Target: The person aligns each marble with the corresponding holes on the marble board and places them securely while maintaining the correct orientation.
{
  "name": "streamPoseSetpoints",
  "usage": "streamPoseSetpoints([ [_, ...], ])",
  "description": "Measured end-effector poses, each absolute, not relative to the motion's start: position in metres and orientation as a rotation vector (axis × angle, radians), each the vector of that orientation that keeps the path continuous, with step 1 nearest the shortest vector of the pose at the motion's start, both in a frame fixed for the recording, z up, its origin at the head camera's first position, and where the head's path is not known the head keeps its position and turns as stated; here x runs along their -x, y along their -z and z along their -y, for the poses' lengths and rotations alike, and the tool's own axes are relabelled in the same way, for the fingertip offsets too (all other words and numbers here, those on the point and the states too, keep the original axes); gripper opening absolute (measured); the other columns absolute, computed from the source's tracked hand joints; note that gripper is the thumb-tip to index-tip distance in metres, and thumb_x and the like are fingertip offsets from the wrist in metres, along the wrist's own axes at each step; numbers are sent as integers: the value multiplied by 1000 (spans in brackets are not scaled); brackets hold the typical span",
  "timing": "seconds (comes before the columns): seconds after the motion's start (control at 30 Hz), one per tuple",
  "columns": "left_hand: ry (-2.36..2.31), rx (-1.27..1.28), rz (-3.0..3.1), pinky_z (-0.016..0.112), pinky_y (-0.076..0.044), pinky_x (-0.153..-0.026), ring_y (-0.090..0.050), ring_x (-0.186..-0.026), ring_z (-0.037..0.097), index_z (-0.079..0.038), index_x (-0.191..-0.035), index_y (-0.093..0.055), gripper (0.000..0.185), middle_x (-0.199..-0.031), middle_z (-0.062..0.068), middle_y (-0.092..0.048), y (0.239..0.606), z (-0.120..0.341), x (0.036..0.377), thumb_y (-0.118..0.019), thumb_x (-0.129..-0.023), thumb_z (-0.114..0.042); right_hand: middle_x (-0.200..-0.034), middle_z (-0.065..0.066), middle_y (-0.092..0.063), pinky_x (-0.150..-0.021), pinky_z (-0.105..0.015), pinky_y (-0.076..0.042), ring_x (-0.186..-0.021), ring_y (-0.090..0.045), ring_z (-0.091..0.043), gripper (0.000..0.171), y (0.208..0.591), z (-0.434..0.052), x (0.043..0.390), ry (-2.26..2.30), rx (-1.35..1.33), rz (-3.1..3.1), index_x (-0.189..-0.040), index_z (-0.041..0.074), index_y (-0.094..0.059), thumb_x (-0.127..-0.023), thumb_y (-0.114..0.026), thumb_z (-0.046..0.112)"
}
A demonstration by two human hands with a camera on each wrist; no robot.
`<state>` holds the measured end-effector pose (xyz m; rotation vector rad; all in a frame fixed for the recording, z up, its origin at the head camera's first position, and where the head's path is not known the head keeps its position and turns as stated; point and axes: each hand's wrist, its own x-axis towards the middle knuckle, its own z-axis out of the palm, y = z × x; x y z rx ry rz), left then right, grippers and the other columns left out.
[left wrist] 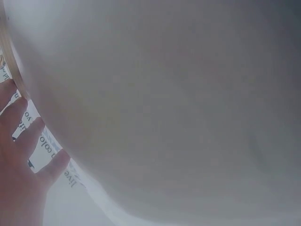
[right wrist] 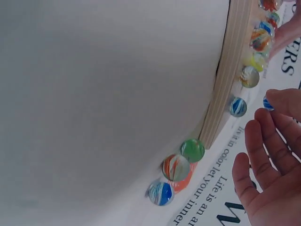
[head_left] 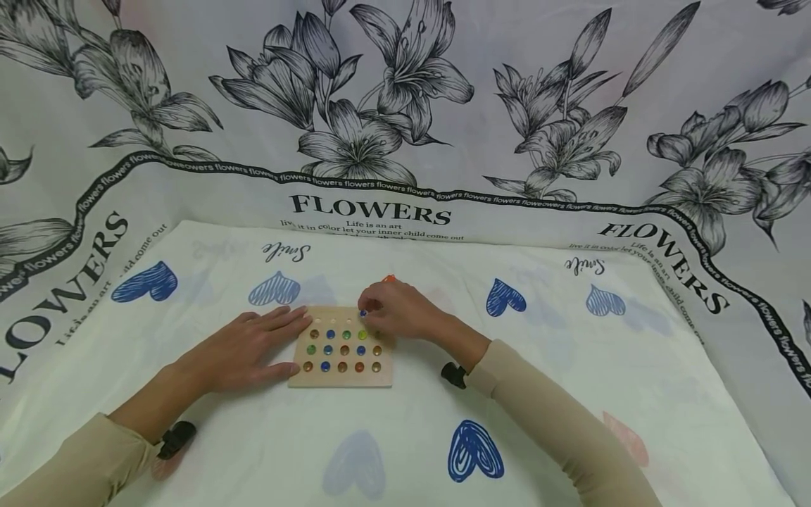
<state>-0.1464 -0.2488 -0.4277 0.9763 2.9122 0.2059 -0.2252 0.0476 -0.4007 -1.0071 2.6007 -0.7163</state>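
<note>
Both arms in long beige close-fitting sleeves, cuffs ending at the wrists. Small black clip-like device at each wrist: left hand (head_left: 243, 348) side by the cuff, right hand (head_left: 402, 310) side likewise. Hands bare.

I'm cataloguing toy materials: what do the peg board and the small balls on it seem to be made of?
The board looks like pale, unpainted wood: matt, and in the right wrist view its edge shows layered lines, perhaps plywood. The balls look like glass marbles: glossy, see-through, with coloured swirls inside. The right hand pinches a blue one of the same look.
</note>
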Motion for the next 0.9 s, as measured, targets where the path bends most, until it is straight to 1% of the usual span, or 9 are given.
streamPoseSetpoints([
  [0.13,-215,-995,-2923,59,-40,-105,-38,-143,32,-17,-153,-43,78,-158,4,-38,428,249,146,-51,-93,-67,-98,8,-68,-80,-20,-50,-86,-61,-3,13,404,-44,225,670,1074,-2603,-104,15,-72,-92,-70,18],
  [0.27,-227,-1010,-2928,59,-40,-104,-39,-142,32,-17,-152,-43,77,-157,4,-39,428,250,145,-51,-94,-65,-97,7,-68,-80,-20,-50,-87,-60,-4,12,405,-43,224,650,1127,-2612,-104,14,-72,-92,-70,18],
  [0.5,-237,-1028,-2945,58,-41,-103,-40,-141,33,-16,-152,-44,76,-157,5,-40,430,251,146,-54,-94,-63,-94,7,-67,-80,-20,-49,-86,-59,-6,9,405,-43,226,651,1146,-2611,-100,14,-72,-92,-70,16],
  [0.7,-236,-1022,-2937,57,-40,-105,-39,-142,33,-16,-153,-42,76,-158,4,-38,430,252,146,-52,-94,-63,-90,7,-64,-76,-20,-47,-84,-56,-9,6,406,-43,225,637,1152,-2599,-97,14,-72,-92,-70,16],
  [0.9,-247,-1009,-2944,57,-40,-105,-40,-141,33,-17,-152,-43,76,-157,5,-40,429,251,146,-54,-93,-64,-95,7,-66,-80,-21,-49,-88,-57,-7,13,402,-49,226,689,1072,-2589,-104,13,-72,-92,-69,17],
])
